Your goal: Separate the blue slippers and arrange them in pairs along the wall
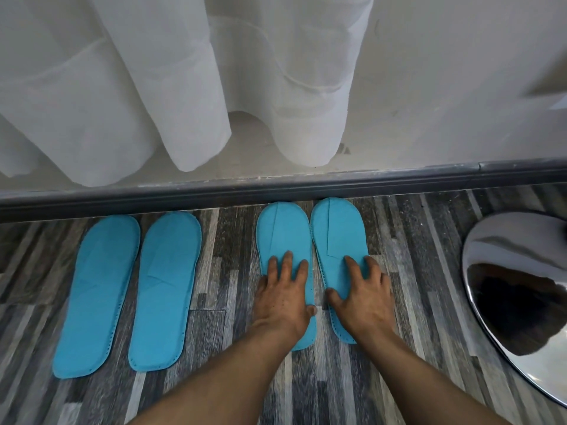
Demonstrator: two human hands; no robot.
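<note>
Four blue slippers lie flat on the floor [214, 378], toes toward the skirting [122, 199] at the foot of the wall [460, 87]. At far left, the first pair [129, 289] rests untouched: its two slippers sit just beside each other, a narrow strip of floor between them, their toes near the skirting but apart from it, both tilted slightly. I judge this pair done. A wide band of bare floor separates it from the second pair [310, 240], whose toes all but meet the skirting and whose inner edges touch or nearly touch.

My left hand [283, 297] lies flat on the left slipper of that pair, fingers [288, 259] spread wide and pressing down, gripping nothing. My right hand [363, 297] lies likewise on the right slipper, fingers spread, thumb at the inner seam; it too holds nothing.

As far as this view shows, the slippers are separated and paired; what is left seems to be only a final squaring of the second pair and lifting my hands.

Room for moving: the skirting blocks any forward push; the curtain [122, 102] hangs clear above it. At far right a chrome base [491, 256] stands near the right slipper, limiting sideways shift there. Open floor lies behind and between the pairs.
</note>
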